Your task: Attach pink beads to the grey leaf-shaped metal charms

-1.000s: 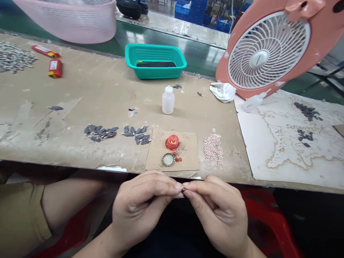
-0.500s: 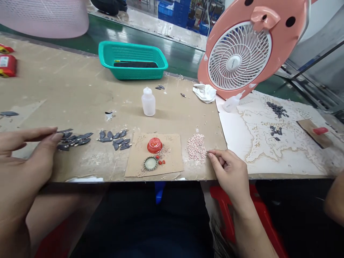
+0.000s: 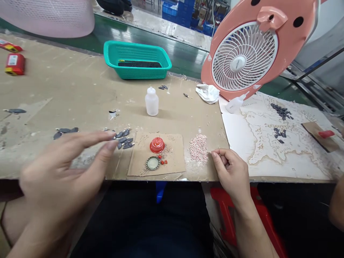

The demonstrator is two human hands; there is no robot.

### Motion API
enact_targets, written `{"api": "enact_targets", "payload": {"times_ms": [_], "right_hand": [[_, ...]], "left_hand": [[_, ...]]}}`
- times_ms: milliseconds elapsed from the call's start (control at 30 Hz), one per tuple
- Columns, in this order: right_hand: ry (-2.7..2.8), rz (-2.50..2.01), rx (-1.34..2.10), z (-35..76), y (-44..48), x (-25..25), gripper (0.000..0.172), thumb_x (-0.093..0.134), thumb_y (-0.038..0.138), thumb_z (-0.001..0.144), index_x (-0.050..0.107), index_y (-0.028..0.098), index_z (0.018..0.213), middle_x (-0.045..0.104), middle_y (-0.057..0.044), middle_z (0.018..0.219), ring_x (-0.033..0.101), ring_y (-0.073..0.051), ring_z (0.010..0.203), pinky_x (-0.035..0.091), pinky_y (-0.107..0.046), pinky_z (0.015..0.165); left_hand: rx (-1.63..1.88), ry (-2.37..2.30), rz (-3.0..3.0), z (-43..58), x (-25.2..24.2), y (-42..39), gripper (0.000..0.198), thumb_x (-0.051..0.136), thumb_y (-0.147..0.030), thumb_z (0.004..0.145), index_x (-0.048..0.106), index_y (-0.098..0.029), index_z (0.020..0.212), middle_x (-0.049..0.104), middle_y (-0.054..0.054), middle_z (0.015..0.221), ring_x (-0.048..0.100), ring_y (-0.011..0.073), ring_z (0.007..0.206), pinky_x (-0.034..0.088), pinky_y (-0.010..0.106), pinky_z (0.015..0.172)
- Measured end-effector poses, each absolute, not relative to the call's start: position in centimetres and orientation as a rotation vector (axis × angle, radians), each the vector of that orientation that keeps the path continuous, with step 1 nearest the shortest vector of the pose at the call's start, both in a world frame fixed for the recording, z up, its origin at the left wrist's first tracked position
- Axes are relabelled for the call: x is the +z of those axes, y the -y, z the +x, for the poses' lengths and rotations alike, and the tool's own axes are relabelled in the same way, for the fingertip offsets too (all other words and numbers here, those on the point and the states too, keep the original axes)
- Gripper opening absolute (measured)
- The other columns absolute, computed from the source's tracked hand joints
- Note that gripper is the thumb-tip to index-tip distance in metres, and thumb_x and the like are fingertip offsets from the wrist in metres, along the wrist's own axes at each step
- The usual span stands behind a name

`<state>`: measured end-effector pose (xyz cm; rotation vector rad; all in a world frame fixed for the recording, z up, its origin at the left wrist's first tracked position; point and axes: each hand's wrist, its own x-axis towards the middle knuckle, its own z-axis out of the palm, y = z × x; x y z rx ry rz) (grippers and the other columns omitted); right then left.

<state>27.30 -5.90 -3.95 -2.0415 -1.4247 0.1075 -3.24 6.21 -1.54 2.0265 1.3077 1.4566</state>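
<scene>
- Factory aisle far off, blue crates (image 3: pixel 174 12) stacked at the back, and a pink-and-white fan (image 3: pixel 243 53) leaning in at the far right of the cardboard-topped table (image 3: pixel 67 89).
- Right hand (image 3: pixel 231 175) right at the action: thumb and forefinger pinched together, tips just beside the lower right edge of a pile of pale pink beads (image 3: pixel 198 148). Too small to tell if a bead sits between them.
- That pile is a loose oval, long axis running away from the person, and the right hand is clearly the nearer one.
- Left hand (image 3: pixel 61 172), blurred, fingers spread, nothing visible in it, hangs just beside a cluster of dark leaf-shaped charms (image 3: pixel 125 140).
- Between the hands, a cardboard square (image 3: pixel 174 157) carrying a red cap (image 3: pixel 157 145) and a round metal-rimmed disc (image 3: pixel 153 163).
- Farther up the table, a plastic squeeze bottle (image 3: pixel 152 102) stands in front of a green basket (image 3: pixel 113 53).
</scene>
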Motion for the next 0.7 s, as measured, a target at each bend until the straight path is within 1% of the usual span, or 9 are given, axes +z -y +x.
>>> {"api": "enact_targets", "payload": {"times_ms": [100,200,333,433,500,600,633,700], "right_hand": [[1.440,-2.048,0.074,27.3,6.1,-4.1,0.023,0.052,0.037,0.097,0.067,0.020,0.093,0.058,0.000,0.070,0.056,-0.016,0.065,0.046,-0.029,0.065],[1.472,-2.093,0.046,27.3,6.1,-4.2,0.024,0.051,0.037,0.098,0.067,0.020,0.092,0.065,-0.003,0.079,0.059,-0.018,0.072,0.044,-0.031,0.067],[1.494,-2.125,-0.002,27.2,6.3,-4.3,0.023,0.051,0.036,0.099,0.066,0.020,0.092,0.068,-0.004,0.085,0.060,-0.019,0.075,0.040,-0.031,0.065],[1.508,-2.061,-0.041,26.8,6.7,-3.9,0.020,0.051,0.033,0.099,0.065,0.020,0.093,0.066,-0.004,0.083,0.059,-0.018,0.074,0.042,-0.031,0.065],[1.509,-1.979,-0.083,26.1,7.0,-3.4,0.016,0.052,0.030,0.099,0.064,0.020,0.094,0.064,-0.002,0.078,0.057,-0.016,0.068,0.043,-0.030,0.064],[1.559,-1.797,-0.178,24.3,7.6,-2.3,0.008,0.055,0.023,0.096,0.063,0.022,0.097,0.061,0.001,0.072,0.052,-0.014,0.059,0.042,-0.029,0.059],[1.596,-1.739,-0.203,23.7,7.7,-1.9,0.008,0.057,0.020,0.095,0.063,0.023,0.099,0.061,0.002,0.072,0.052,-0.013,0.059,0.042,-0.029,0.059],[1.676,-1.634,-0.219,22.5,8.1,-1.4,0.015,0.059,0.014,0.092,0.061,0.024,0.103,0.062,0.002,0.073,0.055,-0.013,0.060,0.044,-0.028,0.059]], "left_hand": [[1.365,-1.157,2.172,-0.7,-0.5,-4.4,0.025,0.077,-0.012,0.078,0.077,-0.025,0.100,0.076,-0.003,0.098,0.069,0.0185,0.089,0.053,0.032,0.091],[1.302,-0.967,2.198,0.7,-0.1,-3.4,0.025,0.076,-0.009,0.080,0.075,-0.025,0.099,0.075,-0.004,0.098,0.068,0.0156,0.088,0.054,0.028,0.088],[1.216,-0.940,2.199,1.2,0.0,-3.1,0.019,0.074,-0.014,0.083,0.073,-0.026,0.098,0.075,-0.003,0.099,0.069,0.0158,0.088,0.055,0.027,0.086],[1.126,-0.921,2.177,1.4,0.2,-2.7,0.014,0.072,-0.016,0.085,0.073,-0.025,0.096,0.076,-0.001,0.096,0.070,0.0158,0.087,0.056,0.026,0.083],[1.066,-0.877,2.115,1.9,0.5,-2.1,0.011,0.071,-0.015,0.085,0.073,-0.024,0.092,0.076,-0.001,0.091,0.071,0.0151,0.085,0.057,0.023,0.076],[0.901,-0.811,1.924,3.1,1.1,-1.1,0.008,0.069,-0.017,0.087,0.074,-0.023,0.088,0.076,-0.001,0.085,0.071,0.0135,0.075,0.055,0.019,0.059],[0.838,-0.797,1.848,3.6,1.3,-0.8,0.007,0.069,-0.018,0.088,0.074,-0.023,0.088,0.076,0.000,0.083,0.070,0.0133,0.071,0.054,0.018,0.055],[0.745,-0.770,1.708,4.2,1.4,-0.3,0.007,0.069,-0.022,0.088,0.076,-0.021,0.090,0.076,0.001,0.081,0.069,0.0138,0.066,0.052,0.019,0.050]]}}
